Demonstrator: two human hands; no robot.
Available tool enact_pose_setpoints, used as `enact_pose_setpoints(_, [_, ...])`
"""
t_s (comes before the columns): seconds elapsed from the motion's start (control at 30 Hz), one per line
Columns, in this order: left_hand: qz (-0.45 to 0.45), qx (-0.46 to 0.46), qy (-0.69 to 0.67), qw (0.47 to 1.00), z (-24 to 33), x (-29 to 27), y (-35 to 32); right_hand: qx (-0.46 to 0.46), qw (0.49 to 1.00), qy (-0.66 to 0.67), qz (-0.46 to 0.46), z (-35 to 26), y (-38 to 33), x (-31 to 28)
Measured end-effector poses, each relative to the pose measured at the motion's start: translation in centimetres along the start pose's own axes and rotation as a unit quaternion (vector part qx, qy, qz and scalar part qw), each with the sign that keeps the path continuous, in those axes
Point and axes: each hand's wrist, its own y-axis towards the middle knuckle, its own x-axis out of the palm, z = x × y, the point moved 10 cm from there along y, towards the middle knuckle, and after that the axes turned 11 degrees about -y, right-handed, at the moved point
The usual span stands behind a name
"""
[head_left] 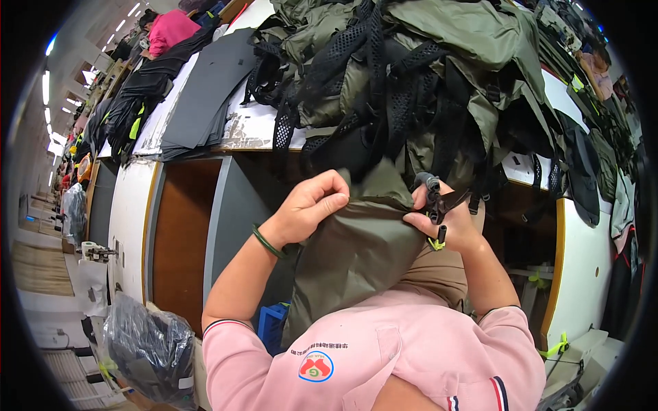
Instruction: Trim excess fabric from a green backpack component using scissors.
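A piece of olive-green fabric (363, 246) hangs in front of my body, over my lap. My left hand (312, 205) is closed, pinching its upper edge between thumb and bent fingers. At the other end of that edge, my right hand (456, 222) grips the fabric between thumb and fingers. A small black tool (432, 198) with rounded handles also sits in my right hand; it looks like thread snips, though its blades cannot be made out. A yellow-green tie (436, 244) hangs below it. The stretch of fabric between my hands is slightly folded.
A large heap of olive-green bags (452, 27) with black mesh straps covers the bench ahead. Left of it lie stacked dark grey sheets (209, 89). Open compartments (181, 226) sit under the bench. A plastic-wrapped bundle (147, 346) stands lower left. A person in pink (171, 31) works far left.
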Motion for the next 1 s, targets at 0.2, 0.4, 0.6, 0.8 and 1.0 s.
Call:
enact_pose_setpoints(0.2, [-0.007, -0.012, -0.03, 0.999, -1.4, 1.4, -0.3, -0.037, 0.997, 0.021, 0.066, -1.2, 1.0, -3.2])
enact_pose_setpoints(0.4, [-0.026, -0.028, -0.03, 0.999, -2.3, 3.5, 0.1, 0.038, 0.992, -0.042, -0.116, -3.1, 2.6, 0.8])
enact_pose_setpoints(0.6, [0.036, 0.104, 0.207, 0.972, -2.2, 2.0, -0.8, 0.052, 0.996, 0.017, -0.074, -1.0, 1.3, 0.4])
enact_pose_setpoints(0.8, [0.139, 0.217, 0.237, 0.937, -0.9, 2.0, -2.9, 0.044, 0.996, 0.026, -0.072, 1.1, -1.6, 1.5])
enact_pose_setpoints(1.0, [0.107, 0.31, 0.291, 0.898, -0.7, 3.4, -4.1, -0.055, 0.985, -0.133, -0.099, -0.4, -2.7, 2.2])
